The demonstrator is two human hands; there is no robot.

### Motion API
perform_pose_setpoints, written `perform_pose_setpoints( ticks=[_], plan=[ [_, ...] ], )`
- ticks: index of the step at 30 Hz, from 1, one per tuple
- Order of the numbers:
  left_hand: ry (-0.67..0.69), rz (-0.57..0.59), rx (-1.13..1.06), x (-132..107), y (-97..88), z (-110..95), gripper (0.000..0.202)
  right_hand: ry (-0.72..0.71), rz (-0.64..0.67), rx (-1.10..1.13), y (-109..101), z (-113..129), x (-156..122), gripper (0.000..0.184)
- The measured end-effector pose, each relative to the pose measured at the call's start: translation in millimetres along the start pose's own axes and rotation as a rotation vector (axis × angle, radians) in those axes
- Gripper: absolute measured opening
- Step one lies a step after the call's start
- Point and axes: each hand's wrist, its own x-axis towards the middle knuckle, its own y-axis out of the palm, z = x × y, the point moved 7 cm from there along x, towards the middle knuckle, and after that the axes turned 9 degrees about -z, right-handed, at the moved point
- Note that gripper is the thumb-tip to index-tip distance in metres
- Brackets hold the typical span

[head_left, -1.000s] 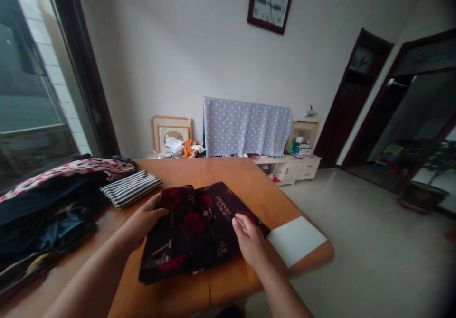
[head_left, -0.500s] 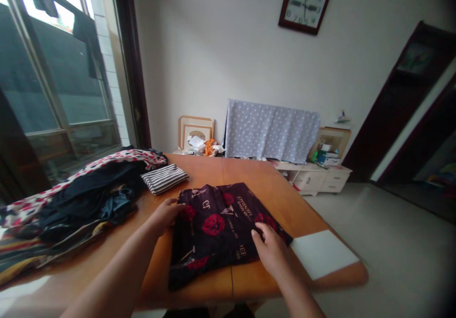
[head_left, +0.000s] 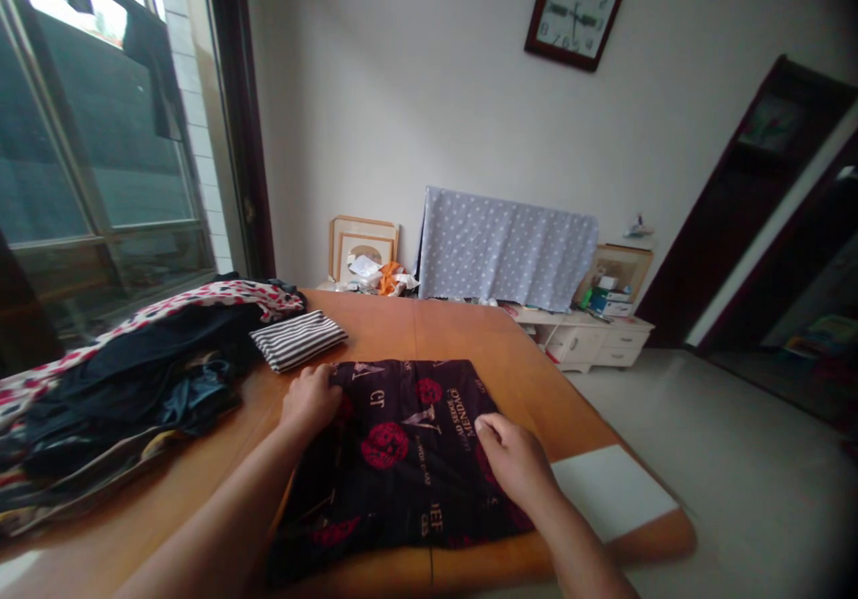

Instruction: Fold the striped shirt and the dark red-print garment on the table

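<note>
Tugged the far edge of the cloth [head_left: 402, 483] straighter since a moment ago, now gripping its far left corner with the left hand [head_left: 312, 398], right side with the right hand [head_left: 516, 456]. Lying on the table [head_left: 529, 384], near a striped pouch [head_left: 299, 341] and white sheet [head_left: 617, 492].

Bare left hand [head_left: 312, 400], bare right hand [head_left: 515, 454], left forearm [head_left: 214, 505] bare and tapering to a slim wrist [head_left: 291, 429], right forearm [head_left: 582, 541] likewise bare
</note>
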Motion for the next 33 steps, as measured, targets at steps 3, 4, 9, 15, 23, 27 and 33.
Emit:
perform_pose_setpoints(
  ticks=[3,4,9,15,23,27,33],
  plan=[
    [0.225,0.052,0.146,-7,10.5,-28,0.049,-0.077,0.005,-0.056,17,-3,33,0.050],
    [0.294,0.092,0.149,-12,16.0,-36,0.052,-0.097,0.034,-0.090,26,-5,41,0.053],
    [0.427,0.214,0.191,-30,34.8,-41,0.068,-0.031,0.265,-0.328,68,-31,51,0.067],
    [0.406,0.233,0.217,-26,34.6,-35,0.074,0.042,0.270,-0.424,71,-46,49,0.068],
    [0.422,0.277,-0.174,-69,-10.1,-54,0.038,-0.083,0.062,-0.055,19,-21,23,0.045],
    [0.350,0.530,-0.472,-124,-32.6,-52,0.035,-0.129,0.178,0.142,-12,-2,-26,0.023],
    [0.550,0.490,-0.224,-173,-53.8,-54,0.043,-0.217,0.314,0.008,-25,5,-79,0.033]
  ],
)
